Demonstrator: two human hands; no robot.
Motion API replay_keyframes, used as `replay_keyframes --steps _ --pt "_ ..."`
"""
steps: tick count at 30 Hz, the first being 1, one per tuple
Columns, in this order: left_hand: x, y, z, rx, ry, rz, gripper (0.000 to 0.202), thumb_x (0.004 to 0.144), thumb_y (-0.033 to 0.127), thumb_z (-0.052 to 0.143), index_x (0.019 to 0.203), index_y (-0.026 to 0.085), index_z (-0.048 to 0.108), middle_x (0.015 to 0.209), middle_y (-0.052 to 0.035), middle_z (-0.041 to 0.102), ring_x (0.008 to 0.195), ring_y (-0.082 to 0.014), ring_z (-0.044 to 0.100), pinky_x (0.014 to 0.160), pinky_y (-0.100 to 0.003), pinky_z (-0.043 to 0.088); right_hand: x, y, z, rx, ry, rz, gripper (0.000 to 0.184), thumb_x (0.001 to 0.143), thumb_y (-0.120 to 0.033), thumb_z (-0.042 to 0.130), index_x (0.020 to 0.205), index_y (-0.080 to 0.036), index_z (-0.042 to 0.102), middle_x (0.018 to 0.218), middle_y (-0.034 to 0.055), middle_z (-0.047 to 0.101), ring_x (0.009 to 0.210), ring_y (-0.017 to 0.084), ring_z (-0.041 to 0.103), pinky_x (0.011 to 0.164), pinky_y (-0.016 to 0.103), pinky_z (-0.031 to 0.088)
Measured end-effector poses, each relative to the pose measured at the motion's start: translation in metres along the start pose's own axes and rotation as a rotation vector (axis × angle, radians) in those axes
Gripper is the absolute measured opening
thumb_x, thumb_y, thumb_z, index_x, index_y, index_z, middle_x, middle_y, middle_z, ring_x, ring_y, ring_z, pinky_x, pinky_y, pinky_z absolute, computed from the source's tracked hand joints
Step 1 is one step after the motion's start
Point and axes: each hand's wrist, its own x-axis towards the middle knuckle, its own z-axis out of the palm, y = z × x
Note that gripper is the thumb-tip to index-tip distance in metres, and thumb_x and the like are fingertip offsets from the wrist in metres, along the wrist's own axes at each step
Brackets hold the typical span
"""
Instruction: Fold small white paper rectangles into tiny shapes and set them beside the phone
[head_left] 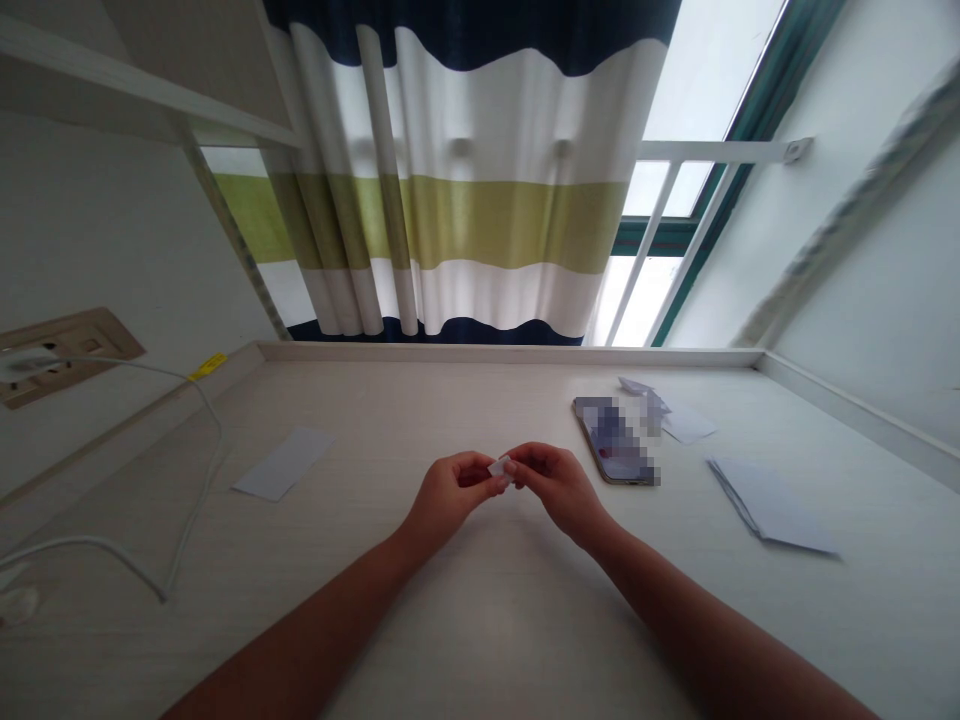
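"Small white paper (501,470): where?"
"Between both hands, just below middle of frame. Very light, soft, easy to bend; best by its edges."
"And the grip?"
"Left hand (454,488), right hand (561,488): both closed on it, pinching. Farther right, a phone (611,440)."
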Motion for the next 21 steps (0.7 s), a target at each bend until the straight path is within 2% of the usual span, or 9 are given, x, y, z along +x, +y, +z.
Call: replay_keyframes --steps 4,7,11,17,21 --pt "-0.0007 -0.0033 -0.0007 0.059 0.0 0.024 0.021 0.063 0.033 0.067 0.073 0.015 0.064 0.069 -0.0035 0.067 0.066 -0.0156 0.061 0.063 -0.026 0.047 -0.0008 -0.0026 0.0018 0.074 0.01 0.021 0.013 0.065 -0.029 0.066 0.068 -0.016 0.063 0.059 -0.0021 0.059 0.057 0.01 0.05 0.056 0.024 0.039" --pt "-0.0019 -0.0041 -0.0006 0.128 0.033 0.09 0.019 0.066 0.034 0.064 0.072 0.016 0.062 0.067 -0.0017 0.064 0.064 -0.0143 0.059 0.061 -0.024 0.046 -0.0017 -0.0045 0.0035 0.128 0.002 0.046 0.012 0.065 -0.028 0.066 0.068 -0.017 0.063 0.062 -0.0022 0.058 0.058 0.009 0.049 0.057 0.024 0.038" --pt "-0.0043 -0.0016 0.001 0.186 0.061 0.201 0.015 0.07 0.032 0.06 0.073 0.017 0.061 0.071 -0.0015 0.063 0.068 -0.0144 0.059 0.067 -0.025 0.047 -0.0017 -0.004 0.0022 0.175 0.004 0.068 0.011 0.064 -0.026 0.067 0.069 -0.017 0.063 0.064 -0.0017 0.058 0.06 0.01 0.048 0.059 0.023 0.037" --pt "-0.0059 0.0 0.0017 0.175 0.035 0.252 0.017 0.07 0.026 0.062 0.084 0.016 0.061 0.082 -0.0038 0.063 0.078 -0.0157 0.059 0.073 -0.028 0.049 0.0004 0.002 -0.0049 0.5 -0.073 0.243 0.012 0.067 -0.026 0.067 0.076 -0.018 0.063 0.076 0.0005 0.059 0.074 0.012 0.053 0.068 0.025 0.04" --pt "-0.0059 -0.0009 0.0017 0.187 0.044 0.263 0.014 0.071 0.025 0.061 0.08 0.015 0.062 0.08 -0.0037 0.063 0.076 -0.0153 0.06 0.073 -0.028 0.049 0.0005 0.0045 -0.0052 0.611 -0.131 0.295 0.011 0.069 -0.024 0.066 0.077 -0.017 0.064 0.077 0.0005 0.058 0.074 0.01 0.052 0.068 0.022 0.039"
